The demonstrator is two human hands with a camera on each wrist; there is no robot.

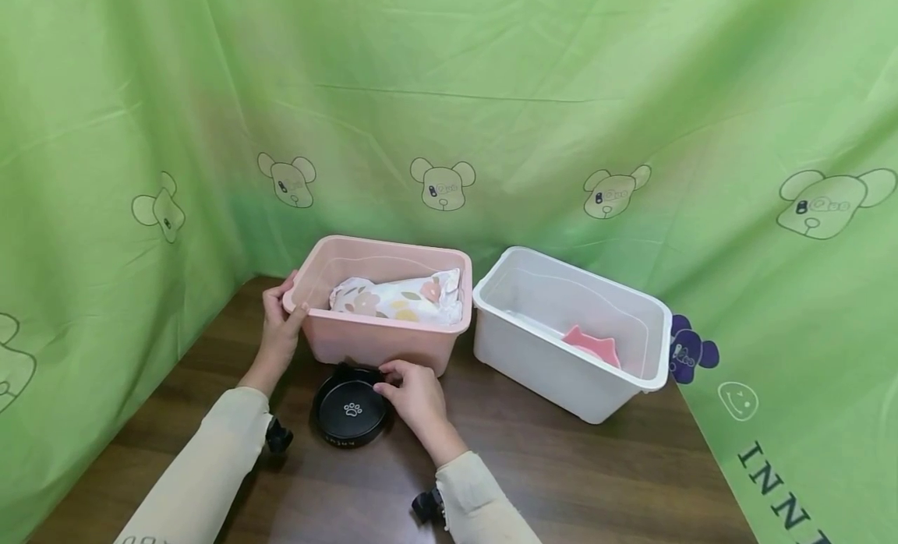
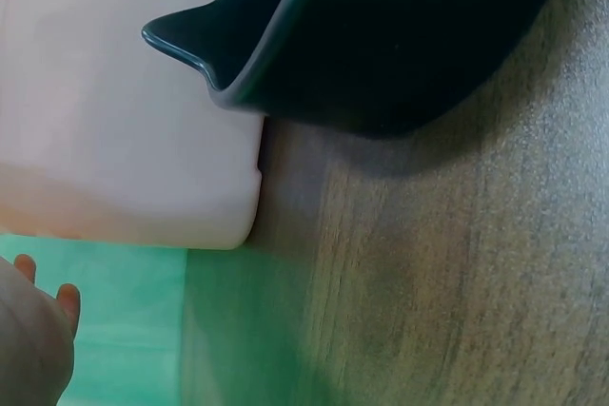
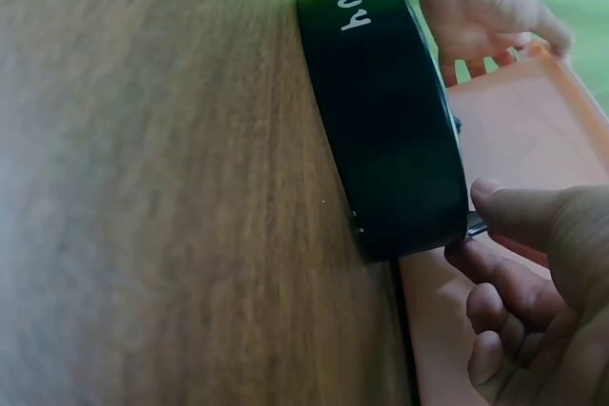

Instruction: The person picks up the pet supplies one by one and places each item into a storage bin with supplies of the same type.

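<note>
My left hand [image 1: 279, 326] grips the front left corner of a pink plastic bin [image 1: 379, 343], thumb over the rim. Inside that bin lies a white floral-print fabric bundle [image 1: 401, 298]; what it wraps is hidden. A black pet bowl [image 1: 348, 429] with pointed ears and a paw print sits on the table, close against the bin's front. At the bowl's right ear my right hand [image 1: 415, 400] pinches the rim between thumb and fingers. The right wrist view shows the bowl's side [image 3: 385, 121] with white lettering and the thumb on the ear.
To the right of the pink bin stands a white plastic bin [image 1: 547, 366]. A pink eared piece, perhaps a bowl [image 1: 592, 343], lies in it. Green curtains [image 1: 449, 123] with bear drawings hang behind and beside the brown wooden table [image 1: 519, 458].
</note>
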